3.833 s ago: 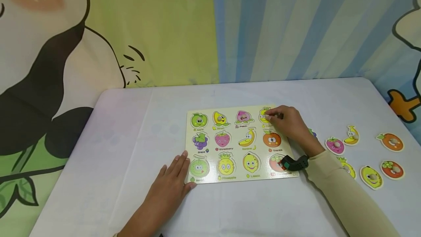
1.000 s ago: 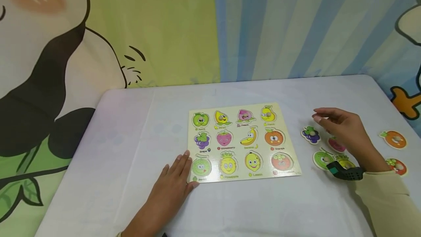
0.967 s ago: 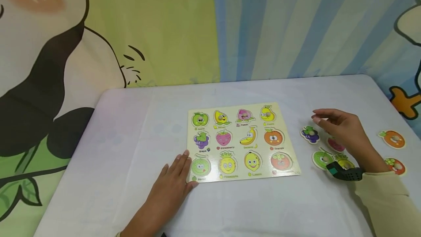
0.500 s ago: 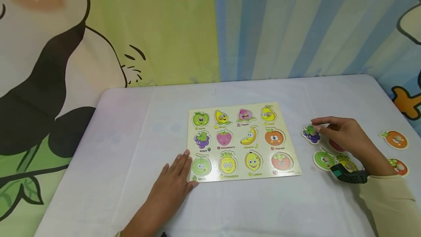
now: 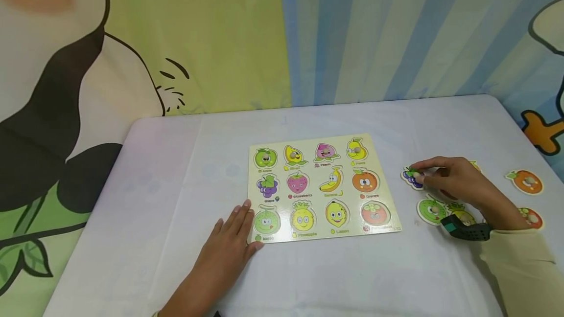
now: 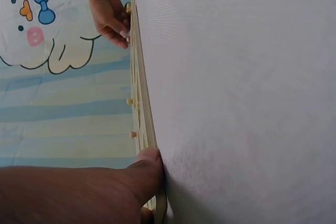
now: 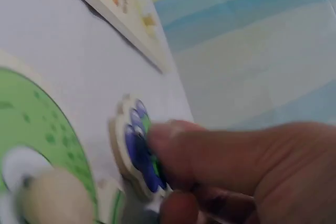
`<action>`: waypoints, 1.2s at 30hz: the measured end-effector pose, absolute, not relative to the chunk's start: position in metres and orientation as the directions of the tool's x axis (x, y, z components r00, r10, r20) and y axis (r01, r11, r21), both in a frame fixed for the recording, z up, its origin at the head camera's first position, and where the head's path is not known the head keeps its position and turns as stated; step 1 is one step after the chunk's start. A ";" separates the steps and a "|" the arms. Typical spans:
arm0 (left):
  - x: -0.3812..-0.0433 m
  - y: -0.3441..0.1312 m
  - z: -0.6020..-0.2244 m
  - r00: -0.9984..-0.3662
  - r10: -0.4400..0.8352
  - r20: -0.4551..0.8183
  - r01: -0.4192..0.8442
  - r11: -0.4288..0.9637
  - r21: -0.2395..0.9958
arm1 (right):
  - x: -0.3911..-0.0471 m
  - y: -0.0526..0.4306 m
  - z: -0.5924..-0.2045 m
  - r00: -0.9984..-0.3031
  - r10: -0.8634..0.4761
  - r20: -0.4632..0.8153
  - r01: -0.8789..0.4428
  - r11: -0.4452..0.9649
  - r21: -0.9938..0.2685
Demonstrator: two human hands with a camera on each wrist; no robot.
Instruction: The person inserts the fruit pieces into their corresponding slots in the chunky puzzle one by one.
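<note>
The purple-and-green grape-shaped wooden piece [image 5: 410,180] is located beside the board, pinched between the thumb and fingers of the right hand [image 5: 456,180]; whether it is raised cannot be told. The round green wooden melon piece [image 5: 428,212] is seen just nearer the wearer. The cream rectangular wooden fruit board [image 5: 355,214] is touched at its left edge by the left hand [image 5: 225,253], fingers extended, nothing grasped.

On the white cloth-covered worktop [image 5: 132,238], a rectangular cream wooden board [image 5: 314,180] lies between the left hand [image 5: 229,239] and a purple-and-green wooden grape piece [image 5: 409,178]; before that lies a round green wooden melon piece [image 5: 430,212].
</note>
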State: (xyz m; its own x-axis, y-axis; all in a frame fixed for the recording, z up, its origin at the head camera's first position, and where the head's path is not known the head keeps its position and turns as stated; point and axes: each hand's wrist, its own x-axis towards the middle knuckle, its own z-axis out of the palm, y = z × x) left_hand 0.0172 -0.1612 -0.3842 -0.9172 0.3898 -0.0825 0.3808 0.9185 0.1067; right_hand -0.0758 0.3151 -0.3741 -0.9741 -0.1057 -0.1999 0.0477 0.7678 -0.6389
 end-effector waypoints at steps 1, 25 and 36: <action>0.017 -0.161 -0.384 -0.917 0.390 -0.081 0.382 0.918 0.105 | -0.076 0.313 -0.375 -0.980 -0.112 -0.165 0.015 0.783 -0.622; 0.018 -0.162 -0.383 -0.919 0.385 -0.086 0.374 0.920 0.121 | -0.080 0.290 -0.366 -0.995 -0.088 -0.049 -0.040 0.794 -0.607; 0.017 -0.160 -0.382 -0.922 0.378 -0.083 0.368 0.922 0.117 | -0.084 0.279 -0.364 -0.994 -0.113 0.005 -0.092 0.778 -0.622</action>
